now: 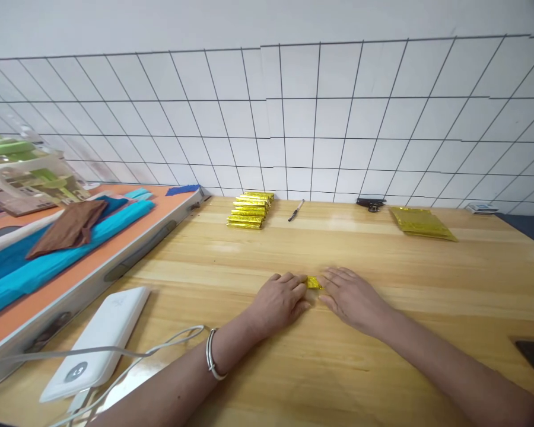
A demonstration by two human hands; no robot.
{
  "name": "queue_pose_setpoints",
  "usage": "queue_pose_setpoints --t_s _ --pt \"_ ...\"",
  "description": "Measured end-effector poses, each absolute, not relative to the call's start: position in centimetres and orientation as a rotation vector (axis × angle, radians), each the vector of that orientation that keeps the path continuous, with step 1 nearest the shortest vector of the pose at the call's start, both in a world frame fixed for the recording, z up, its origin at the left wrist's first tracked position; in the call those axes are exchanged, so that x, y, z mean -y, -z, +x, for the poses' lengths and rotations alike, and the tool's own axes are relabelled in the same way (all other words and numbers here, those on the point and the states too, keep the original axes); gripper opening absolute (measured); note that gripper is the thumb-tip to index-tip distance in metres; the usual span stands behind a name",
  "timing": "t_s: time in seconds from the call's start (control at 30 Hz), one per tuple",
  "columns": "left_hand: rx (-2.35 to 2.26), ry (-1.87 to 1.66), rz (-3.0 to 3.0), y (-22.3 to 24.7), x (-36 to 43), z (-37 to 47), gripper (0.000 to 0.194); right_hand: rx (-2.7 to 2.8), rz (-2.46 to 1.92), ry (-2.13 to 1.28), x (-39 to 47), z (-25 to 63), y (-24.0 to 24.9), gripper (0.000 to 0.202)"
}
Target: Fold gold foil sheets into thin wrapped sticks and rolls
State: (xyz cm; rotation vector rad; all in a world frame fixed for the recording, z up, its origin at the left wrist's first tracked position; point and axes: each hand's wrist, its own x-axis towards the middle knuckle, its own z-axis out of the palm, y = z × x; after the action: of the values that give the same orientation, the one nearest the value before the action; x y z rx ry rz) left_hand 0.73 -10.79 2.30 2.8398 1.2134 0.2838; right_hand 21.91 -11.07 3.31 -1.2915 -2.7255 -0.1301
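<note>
A small folded piece of gold foil (314, 283) lies on the wooden table in front of me, its middle showing between my hands. My left hand (282, 298) has its fingers curled and pressed over the foil's left end. At the right end, my right hand (349, 296) rests palm down, fingers stretched out and thumb apart, slightly blurred. Both ends of the foil are hidden under the fingers. Farther back lies a row of several folded gold foil strips (250, 211). A flat gold foil stack (422, 223) is at the back right.
A pen (296, 210) and a black clip-like object (371, 204) lie near the tiled wall. On the left, a white power bank (98, 341) with cables sits beside an orange-topped raised surface (102, 264) bearing blue and brown crepe-like material and a lidded cup (15, 151).
</note>
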Motion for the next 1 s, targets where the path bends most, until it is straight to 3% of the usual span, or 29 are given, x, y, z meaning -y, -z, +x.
queue_pose_setpoints --t_s 0.2,0.57,0.83,1.0 --pt "-1.230 -0.315 2.809 -1.9 11.0 0.0 0.035 2.762 -1.293 -0.037 11.0 20.9 -1.4 0.052" --pt "-1.238 -0.433 2.712 -1.7 10.7 -0.6 0.032 2.602 -1.437 -0.103 12.0 26.9 -1.1 0.044" --pt "-1.396 -0.403 2.526 -1.6 7.6 0.7 0.017 2.470 -1.463 -0.163 9.2 25.9 -1.8 0.027" --pt "-1.303 -0.330 2.514 -1.9 4.9 1.0 0.023 2.432 -1.407 -0.241 7.8 25.9 -0.8 0.025"
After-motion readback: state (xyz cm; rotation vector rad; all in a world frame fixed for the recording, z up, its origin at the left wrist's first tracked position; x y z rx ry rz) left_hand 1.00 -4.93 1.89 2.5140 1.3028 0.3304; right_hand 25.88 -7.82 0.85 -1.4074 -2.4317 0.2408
